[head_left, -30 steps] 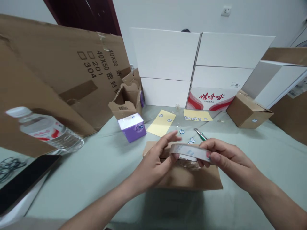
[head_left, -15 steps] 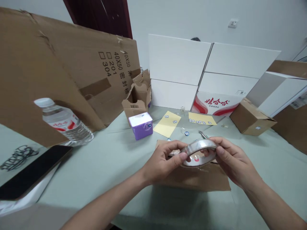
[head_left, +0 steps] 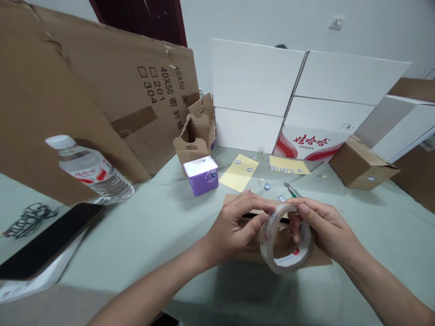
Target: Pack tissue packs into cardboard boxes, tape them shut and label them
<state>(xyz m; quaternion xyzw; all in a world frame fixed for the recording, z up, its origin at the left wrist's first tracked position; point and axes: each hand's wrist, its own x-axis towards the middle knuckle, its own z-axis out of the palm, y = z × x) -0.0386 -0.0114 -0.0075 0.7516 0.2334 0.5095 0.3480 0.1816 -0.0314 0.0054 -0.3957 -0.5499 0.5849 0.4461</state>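
A roll of clear tape (head_left: 267, 249) is held up in front of me, its ring tilted so the opening faces me. My right hand (head_left: 324, 222) grips its upper right side, with fingertips reaching through the ring. At the upper left of the roll, my left hand (head_left: 238, 222) pinches the outer edge between thumb and index finger. Whether a tape end is lifted there, I cannot tell. Beneath both hands lies a brown cardboard box (head_left: 249, 254), largely hidden by them and the roll. A utility knife (head_left: 292, 190) with a green handle lies just beyond my right hand.
Purple tissue pack (head_left: 204, 182) and an open carton (head_left: 192, 147) stand behind left. Yellow papers (head_left: 239, 174) with small stickers lie at the back. On the left are a water bottle (head_left: 97, 174), a phone (head_left: 50, 240) and a coiled cable (head_left: 29, 219). A small box (head_left: 363, 165) sits back right.
The tape roll has turned from lying nearly flat to tilted upright, its opening now facing me. Both hands stay on it, and the left fingers have shifted to its upper left edge.
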